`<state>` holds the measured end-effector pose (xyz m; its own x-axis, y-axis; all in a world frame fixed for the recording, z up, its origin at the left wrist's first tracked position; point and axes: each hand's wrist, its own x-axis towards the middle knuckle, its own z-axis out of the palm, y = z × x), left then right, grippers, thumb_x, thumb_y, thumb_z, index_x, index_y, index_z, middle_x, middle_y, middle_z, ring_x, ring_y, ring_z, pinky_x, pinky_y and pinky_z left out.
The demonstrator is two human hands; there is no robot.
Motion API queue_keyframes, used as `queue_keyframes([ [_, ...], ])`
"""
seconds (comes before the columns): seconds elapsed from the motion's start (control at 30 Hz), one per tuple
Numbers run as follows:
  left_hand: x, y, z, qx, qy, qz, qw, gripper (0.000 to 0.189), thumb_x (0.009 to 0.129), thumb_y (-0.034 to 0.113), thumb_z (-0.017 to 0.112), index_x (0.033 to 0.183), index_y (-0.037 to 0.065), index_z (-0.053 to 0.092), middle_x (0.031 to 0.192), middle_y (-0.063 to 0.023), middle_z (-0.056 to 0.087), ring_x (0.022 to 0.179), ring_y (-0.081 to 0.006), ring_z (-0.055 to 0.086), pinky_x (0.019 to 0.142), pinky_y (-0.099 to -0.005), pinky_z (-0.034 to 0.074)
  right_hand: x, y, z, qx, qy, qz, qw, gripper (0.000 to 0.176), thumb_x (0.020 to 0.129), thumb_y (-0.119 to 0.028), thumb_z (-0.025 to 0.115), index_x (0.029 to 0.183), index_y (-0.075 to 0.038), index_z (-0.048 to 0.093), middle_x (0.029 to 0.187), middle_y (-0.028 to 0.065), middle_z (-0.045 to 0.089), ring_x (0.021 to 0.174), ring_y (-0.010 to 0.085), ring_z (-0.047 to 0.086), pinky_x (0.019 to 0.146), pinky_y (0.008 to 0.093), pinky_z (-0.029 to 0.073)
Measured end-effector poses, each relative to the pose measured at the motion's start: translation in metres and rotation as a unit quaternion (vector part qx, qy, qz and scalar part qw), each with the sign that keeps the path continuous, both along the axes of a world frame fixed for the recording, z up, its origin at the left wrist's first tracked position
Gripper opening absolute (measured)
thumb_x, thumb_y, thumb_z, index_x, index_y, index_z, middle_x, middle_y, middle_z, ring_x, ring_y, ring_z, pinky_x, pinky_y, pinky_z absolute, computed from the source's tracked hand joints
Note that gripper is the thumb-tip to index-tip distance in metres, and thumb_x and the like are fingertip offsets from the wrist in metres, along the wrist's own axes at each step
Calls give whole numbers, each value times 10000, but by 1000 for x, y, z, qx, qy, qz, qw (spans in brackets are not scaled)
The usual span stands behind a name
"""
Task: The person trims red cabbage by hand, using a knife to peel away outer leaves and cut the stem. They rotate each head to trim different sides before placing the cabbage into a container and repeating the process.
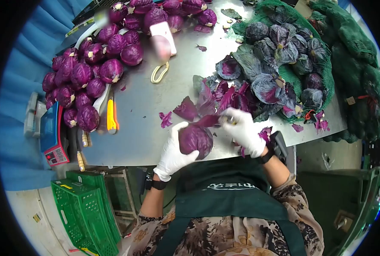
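Observation:
My left hand (175, 149), in a white glove, is wrapped round the left side of a red cabbage (196, 141) at the table's near edge. A dark purple cabbage leaf (208, 121) stretches from the top of this head towards my right hand (242, 131). The gloved fingers of my right hand are closed on the leaf's far end, slightly blurred. Just beyond both hands lies a pile of loose purple leaves (206, 100). A small torn leaf piece (165, 119) lies above my left hand.
Peeled red cabbages (82, 75) crowd the left and back. Unpeeled heads (286, 45) fill a green mesh sack (329, 64) on the right. A yellow-orange knife (111, 114), a red scale (56, 155) and a phone (163, 36) are on the metal table (138, 106). Green crates (77, 209) stand below left.

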<state>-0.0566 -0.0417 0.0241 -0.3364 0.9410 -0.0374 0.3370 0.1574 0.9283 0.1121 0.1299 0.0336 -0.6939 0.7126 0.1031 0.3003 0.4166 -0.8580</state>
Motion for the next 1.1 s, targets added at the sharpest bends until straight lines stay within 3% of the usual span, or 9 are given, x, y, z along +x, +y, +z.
queue_keyframes([
  [0.17, 8, 3, 9, 29, 77, -51, 995, 821, 627, 133, 748, 1349, 81, 360, 1340, -152, 445, 1269, -320, 447, 1087, -376, 344, 4, 35, -35, -75, -33, -91, 992, 224, 826, -180, 688, 988, -28, 661, 691, 97, 608, 635, 132, 569, 613, 302, 466],
  [0.3, 7, -6, 2, 41, 32, -51, 997, 827, 619, 101, 738, 1345, 90, 341, 1401, -168, 399, 1322, -333, 397, 1118, -398, 301, 24, 75, -57, 56, -78, -208, 973, 223, 842, -219, 655, 917, -10, 643, 777, 197, 648, 708, 335, 644, 667, 390, 499],
  [0.37, 2, -8, -7, 56, -6, -52, 997, 830, 637, 99, 736, 1355, 81, 320, 1419, -180, 374, 1339, -332, 372, 1131, -407, 274, 34, 81, -44, 48, -127, -185, 973, 297, 842, -274, 676, 1004, -30, 628, 800, 186, 658, 718, 329, 647, 681, 382, 507],
  [0.43, 4, -11, -9, 41, -25, -14, 999, 815, 668, 113, 742, 1358, 74, 310, 1435, -190, 345, 1343, -325, 362, 1136, -407, 262, 30, 57, -14, 116, -164, -152, 968, 615, 765, -420, 758, 1248, -106, 542, 864, 136, 676, 750, 293, 657, 697, 361, 516],
  [0.5, 7, -8, -11, 44, -12, -12, 999, 849, 683, 198, 812, 1356, 79, 309, 1434, -198, 335, 1337, -329, 366, 1130, -413, 270, 21, 32, -1, 83, -50, -93, 991, 682, 728, -457, 783, 1260, -99, 551, 878, 129, 675, 791, 276, 672, 712, 354, 524],
  [0.57, 11, -5, -12, 46, 38, -5, 998, 894, 663, 310, 867, 1339, 88, 325, 1431, -206, 337, 1330, -339, 375, 1111, -423, 298, 13, 8, 23, 1, -113, 22, 993, 700, 718, -491, 785, 1246, -85, 570, 926, 137, 678, 850, 256, 678, 750, 342, 525],
  [0.83, 18, -5, -9, 52, 81, 4, 995, 848, 682, 332, 860, 1317, 100, 348, 1429, -218, 362, 1307, -366, 409, 1070, -443, 360, -17, 2, 22, -99, -153, 168, 969, 403, 851, -388, 679, 1041, -36, 632, 881, 193, 664, 821, 312, 667, 723, 388, 516],
  [0.9, 20, -2, -7, 59, 51, -5, 997, 840, 690, 318, 856, 1321, 100, 346, 1428, -218, 369, 1303, -368, 417, 1066, -443, 366, -18, -6, 27, 60, -186, 120, 973, 301, 851, -324, 660, 971, -50, 629, 836, 193, 662, 761, 339, 658, 665, 405, 507],
  [1.1, 22, -9, -15, 63, -69, 1, 996, 762, 773, 302, 797, 1352, 107, 341, 1449, -170, 354, 1324, -290, 392, 1077, -403, 352, -1, 26, -31, 91, -134, -2, 987, 201, 841, -230, 629, 912, -43, 623, 771, 186, 654, 724, 359, 657, 654, 421, 511],
])
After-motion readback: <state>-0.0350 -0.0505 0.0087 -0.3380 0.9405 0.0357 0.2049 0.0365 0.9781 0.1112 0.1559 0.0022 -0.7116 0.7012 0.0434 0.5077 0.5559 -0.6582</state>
